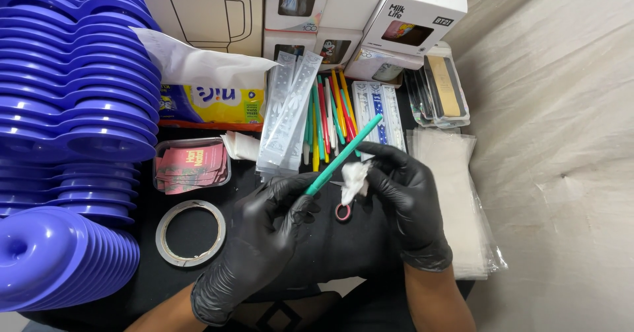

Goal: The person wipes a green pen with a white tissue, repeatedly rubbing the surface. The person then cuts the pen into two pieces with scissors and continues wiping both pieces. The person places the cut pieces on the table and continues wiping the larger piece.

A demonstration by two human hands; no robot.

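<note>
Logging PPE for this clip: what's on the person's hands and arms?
Both the left hand and the right hand wear glossy black disposable gloves, thin and wrinkled, ending in a bunched cuff at each wrist. Past the cuffs the forearms are bare: no sleeves, watch or bands show. No markings visible on the gloves.

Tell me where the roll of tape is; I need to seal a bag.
In the head view the roll of tape lies flat on the black table, left of the left hand, below the clear box of pink cards.

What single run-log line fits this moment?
left hand: holds teal stick | right hand: presses white cloth on it | nearby: tape roll
</note>
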